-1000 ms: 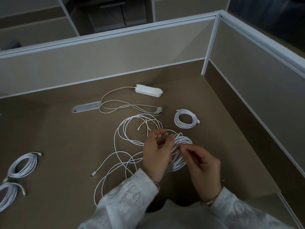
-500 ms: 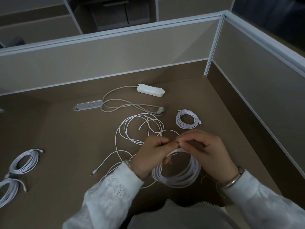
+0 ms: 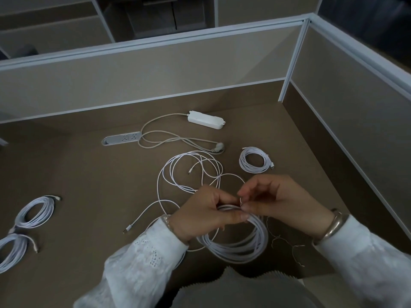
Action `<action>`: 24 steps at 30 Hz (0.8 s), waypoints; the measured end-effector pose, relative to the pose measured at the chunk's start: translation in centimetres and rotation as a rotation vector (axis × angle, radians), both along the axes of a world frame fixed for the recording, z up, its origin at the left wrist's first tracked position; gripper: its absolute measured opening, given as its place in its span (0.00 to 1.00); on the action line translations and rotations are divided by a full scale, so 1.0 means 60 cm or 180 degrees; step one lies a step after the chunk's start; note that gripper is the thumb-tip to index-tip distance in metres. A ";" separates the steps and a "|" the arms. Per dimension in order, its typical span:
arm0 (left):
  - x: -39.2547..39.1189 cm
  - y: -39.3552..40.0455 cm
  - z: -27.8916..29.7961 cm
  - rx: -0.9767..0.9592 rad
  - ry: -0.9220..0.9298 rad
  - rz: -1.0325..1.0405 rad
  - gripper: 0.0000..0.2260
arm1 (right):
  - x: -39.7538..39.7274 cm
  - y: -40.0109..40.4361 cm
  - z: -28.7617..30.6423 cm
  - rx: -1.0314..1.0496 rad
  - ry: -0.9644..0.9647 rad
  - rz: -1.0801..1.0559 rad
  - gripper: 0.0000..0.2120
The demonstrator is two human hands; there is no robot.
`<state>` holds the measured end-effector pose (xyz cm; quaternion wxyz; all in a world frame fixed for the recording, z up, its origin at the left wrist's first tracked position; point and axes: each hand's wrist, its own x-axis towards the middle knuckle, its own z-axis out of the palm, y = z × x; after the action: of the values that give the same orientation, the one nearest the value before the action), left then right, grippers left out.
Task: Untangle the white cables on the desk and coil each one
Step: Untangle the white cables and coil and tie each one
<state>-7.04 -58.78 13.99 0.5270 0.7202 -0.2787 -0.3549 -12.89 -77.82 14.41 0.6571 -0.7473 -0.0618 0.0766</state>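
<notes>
A coiled white cable (image 3: 240,247) hangs in front of me, low over the brown desk (image 3: 89,178). My left hand (image 3: 206,214) grips the top of that coil, thumb over the strands. My right hand (image 3: 273,198) pinches a thin wire tie (image 3: 241,202) at the same spot, fingertip to fingertip with the left. Behind my hands a loose tangle of white cable (image 3: 189,172) lies spread on the desk, one plug end (image 3: 126,230) pointing left.
A finished coil (image 3: 255,160) lies at the right, two more coils (image 3: 36,211) (image 3: 13,250) at the left edge. A white power strip (image 3: 205,120) with its cord and a desk socket (image 3: 122,138) sit further back. Thin loose ties (image 3: 287,243) lie under my right wrist. Partition walls (image 3: 355,107) close the back and right.
The coil went from upright between my hands to hanging down from my left hand. My right hand rose to the coil's top and now pinches a thin tie there.
</notes>
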 end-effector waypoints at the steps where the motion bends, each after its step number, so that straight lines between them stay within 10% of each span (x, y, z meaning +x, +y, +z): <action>1: 0.000 0.000 0.000 0.0020 0.0038 0.0002 0.03 | 0.002 0.001 0.001 -0.0139 0.0029 0.0002 0.09; 9: 0.009 0.006 0.003 0.0129 0.0453 0.0144 0.20 | 0.008 -0.005 0.020 -0.0839 0.0179 0.0381 0.03; 17: 0.035 0.024 0.015 -0.0510 0.2127 -0.0726 0.11 | 0.007 0.019 0.046 -0.1384 -0.1665 0.0355 0.07; 24: 0.046 0.006 0.022 -0.0362 0.2312 -0.1222 0.07 | 0.036 0.018 0.080 -0.1754 -0.1590 0.0978 0.07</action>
<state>-4.25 -58.40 15.32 0.5544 0.4528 -0.2230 -0.6618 -10.73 -76.72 19.23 0.3778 -0.8732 -0.3078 0.0038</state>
